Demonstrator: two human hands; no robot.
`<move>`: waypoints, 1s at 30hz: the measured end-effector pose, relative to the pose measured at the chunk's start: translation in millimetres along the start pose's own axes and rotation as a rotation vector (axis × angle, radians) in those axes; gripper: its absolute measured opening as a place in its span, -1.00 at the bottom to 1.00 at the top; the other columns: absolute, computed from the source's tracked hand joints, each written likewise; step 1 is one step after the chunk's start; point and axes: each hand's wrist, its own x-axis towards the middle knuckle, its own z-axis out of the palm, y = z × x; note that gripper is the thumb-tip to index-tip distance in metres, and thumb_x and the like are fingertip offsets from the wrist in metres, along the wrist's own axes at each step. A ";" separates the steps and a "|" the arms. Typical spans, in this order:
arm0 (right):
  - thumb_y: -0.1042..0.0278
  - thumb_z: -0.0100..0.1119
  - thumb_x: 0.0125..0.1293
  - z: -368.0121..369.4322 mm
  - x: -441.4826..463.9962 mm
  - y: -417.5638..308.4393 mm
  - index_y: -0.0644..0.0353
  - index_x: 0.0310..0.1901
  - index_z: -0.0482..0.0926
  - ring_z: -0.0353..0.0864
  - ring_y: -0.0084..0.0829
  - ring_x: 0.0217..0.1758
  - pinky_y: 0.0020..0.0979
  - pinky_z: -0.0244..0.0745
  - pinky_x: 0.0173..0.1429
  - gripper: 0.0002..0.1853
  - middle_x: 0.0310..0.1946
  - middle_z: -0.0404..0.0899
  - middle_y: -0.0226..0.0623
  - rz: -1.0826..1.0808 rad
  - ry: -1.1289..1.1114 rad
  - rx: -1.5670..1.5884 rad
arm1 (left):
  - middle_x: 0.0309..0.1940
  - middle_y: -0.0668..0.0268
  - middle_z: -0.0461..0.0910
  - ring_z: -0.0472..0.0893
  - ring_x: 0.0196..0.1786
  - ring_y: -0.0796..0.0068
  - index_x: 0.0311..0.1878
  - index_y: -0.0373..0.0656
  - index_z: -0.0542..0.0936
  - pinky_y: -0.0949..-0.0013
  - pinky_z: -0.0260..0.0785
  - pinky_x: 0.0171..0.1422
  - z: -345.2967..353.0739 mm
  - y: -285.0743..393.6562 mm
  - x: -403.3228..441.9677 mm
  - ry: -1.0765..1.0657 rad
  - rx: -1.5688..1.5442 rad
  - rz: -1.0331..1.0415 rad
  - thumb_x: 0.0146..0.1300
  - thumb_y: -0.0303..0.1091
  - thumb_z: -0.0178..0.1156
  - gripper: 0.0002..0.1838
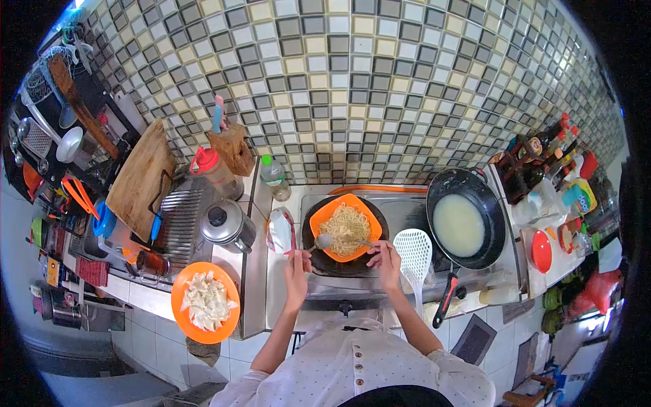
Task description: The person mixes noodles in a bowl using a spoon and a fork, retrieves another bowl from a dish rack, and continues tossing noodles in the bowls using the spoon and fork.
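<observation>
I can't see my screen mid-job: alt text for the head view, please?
Left hand holding a spoon and right hand holding another utensil at noodles in an orange bowl. A pan of pale liquid stands to the right; an orange plate of pale food to the left.

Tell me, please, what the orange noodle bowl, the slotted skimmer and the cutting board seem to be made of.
Orange noodle bowl: probably smooth plastic or melamine, judging by its bright, even colour.
Slotted skimmer: likely plastic, uniformly white throughout, though coated metal is possible.
Cutting board: apparently wood, with a dullish finish; its uneven brown tones suggest it.
</observation>
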 end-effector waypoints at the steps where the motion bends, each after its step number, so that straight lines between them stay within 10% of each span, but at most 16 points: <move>1: 0.19 -0.26 0.37 -0.7 -0.2 -3.2 0.24 -0.20 0.45 0.44 -0.67 -0.63 -0.71 0.18 -0.56 -0.68 -0.49 0.51 -0.37 -0.019 0.022 0.050 | -0.68 0.43 0.29 0.27 -0.59 0.69 -0.39 -0.23 0.42 0.58 0.11 -0.49 -0.4 1.4 0.5 0.003 -0.007 -0.007 0.35 -0.13 -0.21 -0.62; 30: 0.11 -0.31 0.37 -13.7 -5.6 -52.6 0.29 -0.16 0.42 0.44 -0.63 -0.60 -0.65 0.20 -0.47 -0.60 -0.51 0.51 -0.33 -0.156 -0.056 0.017 | -0.66 0.45 0.26 0.23 -0.57 0.72 -0.40 -0.22 0.40 0.59 0.06 -0.49 10.8 13.5 8.6 -0.012 -0.015 0.098 0.36 -0.14 -0.24 -0.62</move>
